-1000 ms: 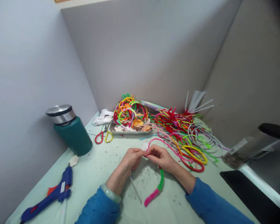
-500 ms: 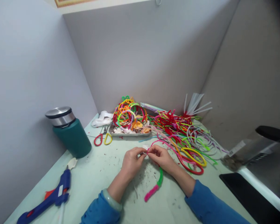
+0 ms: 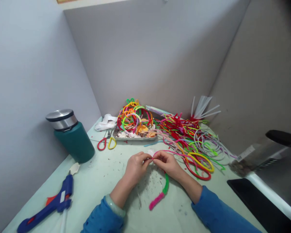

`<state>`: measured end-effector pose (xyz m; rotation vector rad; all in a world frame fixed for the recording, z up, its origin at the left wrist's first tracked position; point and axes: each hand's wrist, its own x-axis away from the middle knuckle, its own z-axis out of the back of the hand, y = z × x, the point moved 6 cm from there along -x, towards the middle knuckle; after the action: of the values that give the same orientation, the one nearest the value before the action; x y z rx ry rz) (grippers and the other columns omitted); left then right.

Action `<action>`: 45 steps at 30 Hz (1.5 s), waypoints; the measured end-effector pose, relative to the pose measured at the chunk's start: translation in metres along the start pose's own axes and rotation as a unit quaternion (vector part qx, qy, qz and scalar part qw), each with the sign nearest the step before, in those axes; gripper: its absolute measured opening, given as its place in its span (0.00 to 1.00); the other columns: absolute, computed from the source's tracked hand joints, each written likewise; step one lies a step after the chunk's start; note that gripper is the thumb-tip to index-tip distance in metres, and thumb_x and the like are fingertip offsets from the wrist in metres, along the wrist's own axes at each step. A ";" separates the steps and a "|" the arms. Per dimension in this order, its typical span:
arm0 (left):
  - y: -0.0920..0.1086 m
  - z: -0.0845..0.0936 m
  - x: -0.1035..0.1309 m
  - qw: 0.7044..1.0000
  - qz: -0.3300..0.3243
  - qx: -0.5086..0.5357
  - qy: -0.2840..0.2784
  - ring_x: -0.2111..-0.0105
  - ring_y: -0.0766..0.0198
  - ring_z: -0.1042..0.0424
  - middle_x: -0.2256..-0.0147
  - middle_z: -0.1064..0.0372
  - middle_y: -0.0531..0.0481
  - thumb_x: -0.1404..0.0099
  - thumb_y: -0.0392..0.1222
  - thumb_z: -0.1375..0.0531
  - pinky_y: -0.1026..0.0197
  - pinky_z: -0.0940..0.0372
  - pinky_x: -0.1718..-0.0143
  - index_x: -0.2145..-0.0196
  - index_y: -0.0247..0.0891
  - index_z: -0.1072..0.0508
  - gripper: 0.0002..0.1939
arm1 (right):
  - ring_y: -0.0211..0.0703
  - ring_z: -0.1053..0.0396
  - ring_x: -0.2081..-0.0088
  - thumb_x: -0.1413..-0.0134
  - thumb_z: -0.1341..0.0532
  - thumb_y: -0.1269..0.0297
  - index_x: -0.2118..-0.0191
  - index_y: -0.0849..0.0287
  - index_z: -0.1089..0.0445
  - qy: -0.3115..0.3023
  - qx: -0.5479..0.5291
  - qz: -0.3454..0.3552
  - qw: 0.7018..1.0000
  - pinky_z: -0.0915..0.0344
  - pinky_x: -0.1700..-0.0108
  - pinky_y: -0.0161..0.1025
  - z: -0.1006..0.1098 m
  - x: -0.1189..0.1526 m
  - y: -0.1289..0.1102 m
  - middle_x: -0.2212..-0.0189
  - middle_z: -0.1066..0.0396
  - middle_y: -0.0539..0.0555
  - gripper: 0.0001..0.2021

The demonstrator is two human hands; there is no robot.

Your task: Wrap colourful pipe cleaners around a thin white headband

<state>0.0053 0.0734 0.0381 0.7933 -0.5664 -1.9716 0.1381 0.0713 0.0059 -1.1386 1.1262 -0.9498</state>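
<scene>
My left hand [image 3: 138, 165] and my right hand [image 3: 167, 164] meet fingertip to fingertip above the table, both closed in a pinch. Between them they grip a thin pink pipe cleaner [image 3: 169, 151], whose loose length runs off to the right over my right hand. Its pinched end is mostly hidden by the fingers. Below my right hand, a fuzzy green and pink pipe cleaner piece [image 3: 166, 186] curves down toward the table; its upper end is hidden behind the hand. A small whitish round thing [image 3: 150, 152] lies just beyond the fingertips.
A metal tray [image 3: 135, 139] holds pipe-cleaner rings and scraps. Right of it spreads a pipe-cleaner heap [image 3: 179, 126], with large red-and-yellow-handled scissors [image 3: 201, 163]. Smaller scissors [image 3: 102, 144], a teal flask [image 3: 75, 142] and a blue glue gun [image 3: 63, 195] stand left. A clear jar [image 3: 259, 155] is right.
The pink pipe cleaner's loose length has swung lower and further right. Both hands keep their pinch in almost the same place.
</scene>
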 end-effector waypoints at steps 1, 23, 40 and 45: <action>0.000 0.000 0.000 1.000 0.003 0.008 -0.004 0.69 0.63 0.32 0.69 0.29 0.47 0.40 0.40 0.44 0.65 0.43 0.66 0.66 0.40 0.23 0.09 | 0.31 0.45 0.81 0.53 0.37 0.58 0.71 0.61 0.34 -0.003 0.003 -0.002 1.000 0.49 0.79 0.31 0.000 0.000 0.000 0.80 0.39 0.46 0.11; -0.009 -0.002 -0.002 0.987 0.096 0.125 -0.013 0.72 0.65 0.34 0.71 0.28 0.47 0.42 0.43 0.45 0.66 0.43 0.70 0.69 0.34 0.24 0.13 | 0.33 0.42 0.77 0.51 0.39 0.59 0.67 0.60 0.35 0.003 0.038 0.017 0.999 0.45 0.75 0.32 -0.002 0.000 0.003 0.76 0.37 0.48 0.09; -0.021 -0.012 -0.002 0.957 0.171 0.233 -0.017 0.78 0.69 0.40 0.78 0.33 0.51 0.47 0.48 0.41 0.68 0.46 0.76 0.73 0.31 0.25 0.14 | 0.37 0.38 0.72 0.48 0.40 0.59 0.66 0.60 0.35 0.008 0.040 0.048 0.998 0.42 0.70 0.34 -0.001 0.001 0.003 0.72 0.34 0.50 0.09; -0.021 -0.015 0.000 0.949 0.190 0.249 -0.043 0.80 0.71 0.43 0.81 0.37 0.53 0.47 0.49 0.41 0.68 0.48 0.78 0.71 0.30 0.25 0.16 | 0.35 0.39 0.73 0.49 0.40 0.59 0.67 0.60 0.36 0.002 0.038 0.041 0.998 0.43 0.71 0.33 -0.001 0.001 0.005 0.74 0.36 0.49 0.09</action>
<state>0.0041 0.0826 0.0143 0.8251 -1.2073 -1.5250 0.1372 0.0714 0.0010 -1.0225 1.1211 -0.9242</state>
